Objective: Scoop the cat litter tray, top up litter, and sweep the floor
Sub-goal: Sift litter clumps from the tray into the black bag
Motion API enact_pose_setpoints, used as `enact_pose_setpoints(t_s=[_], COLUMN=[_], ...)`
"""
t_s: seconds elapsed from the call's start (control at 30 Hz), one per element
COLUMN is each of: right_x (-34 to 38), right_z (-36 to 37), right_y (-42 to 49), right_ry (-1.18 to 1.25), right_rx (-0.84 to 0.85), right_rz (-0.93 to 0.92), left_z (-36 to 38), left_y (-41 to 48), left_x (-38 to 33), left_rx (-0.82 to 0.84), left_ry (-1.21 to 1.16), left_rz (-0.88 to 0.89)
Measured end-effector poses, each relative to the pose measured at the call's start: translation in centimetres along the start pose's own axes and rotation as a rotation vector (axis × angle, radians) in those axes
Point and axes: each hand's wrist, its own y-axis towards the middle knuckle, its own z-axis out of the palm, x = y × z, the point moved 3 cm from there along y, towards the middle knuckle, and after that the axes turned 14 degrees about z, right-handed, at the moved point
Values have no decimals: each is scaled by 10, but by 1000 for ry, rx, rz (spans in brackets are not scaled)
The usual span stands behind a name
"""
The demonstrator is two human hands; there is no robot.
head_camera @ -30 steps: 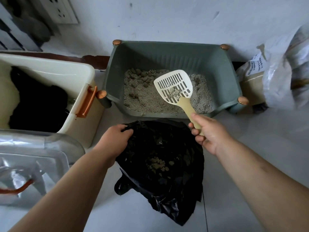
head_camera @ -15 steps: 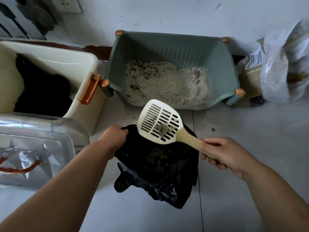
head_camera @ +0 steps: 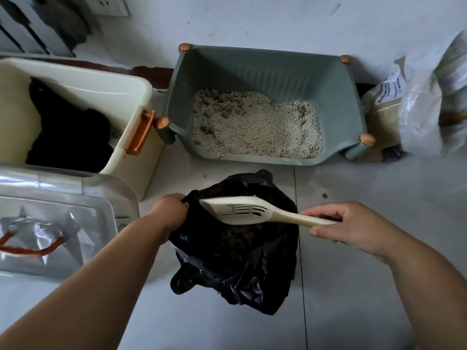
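Three stages: scooping is the one in hand, by my reading; topping up and sweeping look not yet begun
Done so far: brownish clumps lie dimly inside the black rubbish bag; the right half of the litter looks fine and even
Left to do: darker lumps sit at the back left of the litter, so more passes seem needed; then the refill; then the floor
Litter scoop: cream, slotted; turned on its edge over the bag's mouth, handle pointing right; no load shows on it
Litter tray: green, with copper-capped corner posts; on the floor against the wall, just beyond the bag
Litter: pale grey granules in a shallow, uneven layer
Left hand: fingers curled over the bag's rim, holding the mouth wide
Right hand: fingers and thumb wrapped round the scoop's handle
Plastic-wrapped sack: just right of the tray; probably the fresh litter; whether it is opened I cannot tell
Floor: pale tiles; a few stray crumbs near the bag, work for the broom
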Motion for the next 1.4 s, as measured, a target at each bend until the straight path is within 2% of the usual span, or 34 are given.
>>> enact_pose_setpoints(t_s=[0.17, 0.3, 0.47, 0.57, 0.7, 0.8, 0.87, 1.03, 1.13, 1.23, 1.4], right_x=[8, 23, 47, 68, 106, 133, 148, 161, 157, 157, 164], right_z=[2, 7, 13, 15, 17, 18, 22, 52, 77, 94, 107], right_y=[2, 7, 25, 38, 63, 85, 96, 120, 137, 148, 172], right_ry=[223, 358, 473, 462, 344, 211, 194, 333, 546, 747, 900], right_rx=[20, -47, -70, -68, -92, -114, -62, 87, 132, 147, 129], right_rz=[-10, -16, 76, 101, 127, 186, 233, 327, 333, 306, 286], left_z=[4, 5, -1, -3, -6, -6, -5, -4, -5, -5, -2], left_y=[-3, -5, -4, -5, -3, -3, -3, -1, 1, 3, 8], left_x=[0, 2, 3, 0, -9, -16, -18, -11, -5, 0, -2], left_rx=[146, 248, 309, 345, 319, 284, 249, 199, 205, 218, 218], left_ry=[52, 55, -37, -46, 119, 147, 137, 44, -14, -93, -108], left_rz=[16, -7, -74, -84, -11, 58, 104, 117, 102, 96, 25])
